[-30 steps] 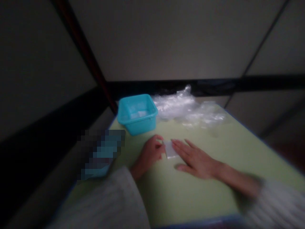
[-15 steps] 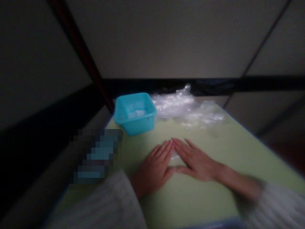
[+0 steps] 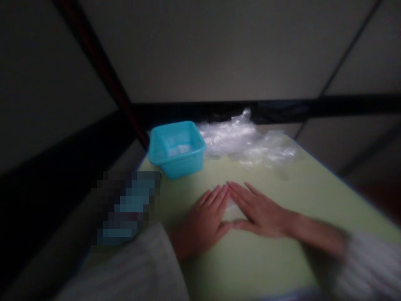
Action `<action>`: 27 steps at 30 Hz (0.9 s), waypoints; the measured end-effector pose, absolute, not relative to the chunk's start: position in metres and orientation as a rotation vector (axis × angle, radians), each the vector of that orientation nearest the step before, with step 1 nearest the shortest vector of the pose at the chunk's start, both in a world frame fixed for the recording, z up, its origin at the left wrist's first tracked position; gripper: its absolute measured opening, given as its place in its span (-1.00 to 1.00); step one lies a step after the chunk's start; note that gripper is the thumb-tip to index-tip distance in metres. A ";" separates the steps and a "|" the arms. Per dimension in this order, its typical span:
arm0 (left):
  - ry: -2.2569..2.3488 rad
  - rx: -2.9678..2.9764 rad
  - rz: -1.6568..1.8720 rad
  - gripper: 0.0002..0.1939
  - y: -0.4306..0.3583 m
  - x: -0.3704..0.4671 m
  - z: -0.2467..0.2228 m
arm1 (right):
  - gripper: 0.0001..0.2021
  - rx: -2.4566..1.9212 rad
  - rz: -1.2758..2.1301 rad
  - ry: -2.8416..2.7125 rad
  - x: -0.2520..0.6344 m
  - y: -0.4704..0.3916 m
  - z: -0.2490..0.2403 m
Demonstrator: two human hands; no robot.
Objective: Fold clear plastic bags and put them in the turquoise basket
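My left hand [image 3: 205, 219] lies flat on the pale green tabletop [image 3: 250, 267], fingers stretched forward. From the other side my right hand [image 3: 257, 209] rests flat too, its fingertips meeting those of the left. The thumbs also touch, leaving a small gap between the palms. In that gap shows part of a thin, clear or whitish piece [image 3: 231, 203], probably plastic; most of it is hidden under the hands, and its kind cannot be made out.
A turquoise plastic basin [image 3: 184, 165] with something whitish inside stands at the back left. Crumpled clear plastic bags [image 3: 232, 140] are heaped beside it along the far edge. A pixelated, dark flat object [image 3: 131, 205] lies at the left edge. A wall rises behind the table.
Both hands stay in nearly the same place, flat on the table. The view has shifted very slightly; nothing else has visibly moved.
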State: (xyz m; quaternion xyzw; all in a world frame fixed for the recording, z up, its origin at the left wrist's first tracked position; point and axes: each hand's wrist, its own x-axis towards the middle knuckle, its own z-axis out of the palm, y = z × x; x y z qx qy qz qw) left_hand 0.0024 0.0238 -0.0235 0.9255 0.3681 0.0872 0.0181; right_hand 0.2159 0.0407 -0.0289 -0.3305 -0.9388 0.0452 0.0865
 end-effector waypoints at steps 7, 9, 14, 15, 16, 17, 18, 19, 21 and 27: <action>1.135 2.837 0.315 -0.34 0.025 -0.002 -0.029 | -0.20 -1.016 0.134 -2.790 0.216 0.038 -0.026; 1.140 2.815 0.382 -0.31 0.025 -0.004 -0.032 | -0.19 -1.027 0.136 -2.770 0.216 0.038 -0.024; 1.193 2.713 0.518 -0.32 0.027 -0.007 -0.036 | -0.43 -0.893 0.084 -2.667 0.220 0.044 -0.016; 1.204 2.698 0.523 -0.33 0.028 -0.007 -0.035 | -0.55 -0.839 0.036 -2.645 0.222 0.045 -0.015; 1.212 2.689 0.518 -0.35 0.028 -0.007 -0.034 | -0.66 -0.785 -0.024 -2.625 0.223 0.047 -0.014; 1.215 2.686 0.508 -0.36 0.028 -0.007 -0.033 | -0.74 -0.738 -0.086 -2.610 0.225 0.048 -0.014; 1.219 2.685 0.497 -0.36 0.028 -0.007 -0.032 | -0.79 -0.701 -0.145 -2.599 0.226 0.050 -0.014; 1.222 2.685 0.487 -0.36 0.027 -0.007 -0.032 | -0.81 -0.675 -0.193 -2.594 0.227 0.051 -0.015; 1.232 2.682 0.481 -0.35 0.027 -0.006 -0.031 | -0.81 -0.663 -0.253 -2.593 0.228 0.054 -0.017; 1.267 2.556 0.652 -0.35 0.030 -0.003 -0.031 | -0.86 -0.762 -0.019 -2.493 0.224 0.053 -0.015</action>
